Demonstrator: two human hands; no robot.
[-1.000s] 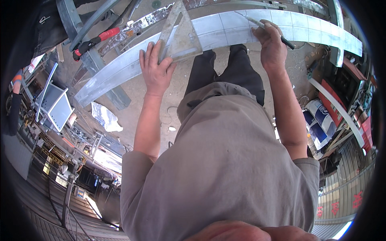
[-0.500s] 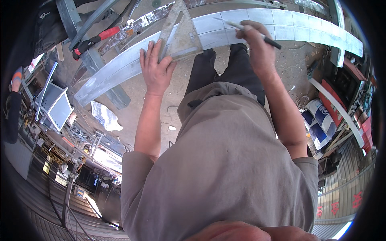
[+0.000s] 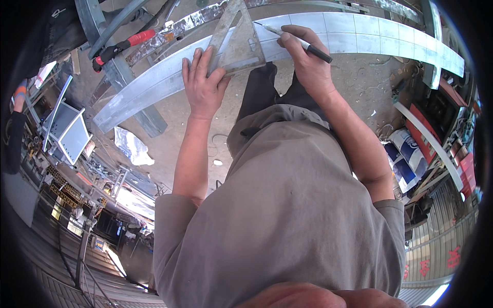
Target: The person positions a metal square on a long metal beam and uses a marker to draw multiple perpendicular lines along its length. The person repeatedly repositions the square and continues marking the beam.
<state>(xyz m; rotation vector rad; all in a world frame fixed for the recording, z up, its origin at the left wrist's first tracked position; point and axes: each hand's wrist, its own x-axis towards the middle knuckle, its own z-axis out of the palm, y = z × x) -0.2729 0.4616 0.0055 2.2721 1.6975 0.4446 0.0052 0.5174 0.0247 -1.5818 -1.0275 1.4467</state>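
Note:
A long pale metal beam (image 3: 354,38) crosses in front of me, with thin dark lines drawn along and across it. On its left half lies a translucent triangular set square (image 3: 247,47), its narrow tip pointing away from me. My left hand (image 3: 204,87) rests flat with fingers spread on the beam, thumb and forefinger against the set square's left side. My right hand (image 3: 309,61) grips a marker pen (image 3: 319,53) with a white barrel and black end. The pen's tip is at the set square's right edge, near the beam's far side; whether it touches cannot be told.
Dark steel supports (image 3: 118,77) run under the beam at left, with a red-and-black tool (image 3: 126,47) beside them. Another person's arm (image 3: 19,102) shows at far left. A white plastic bag (image 3: 132,146) lies on the floor; a red machine (image 3: 422,126) stands at right.
My right hand has moved left with the marker pen, bringing its tip to the set square's edge. The set square and my left hand appear shifted slightly right.

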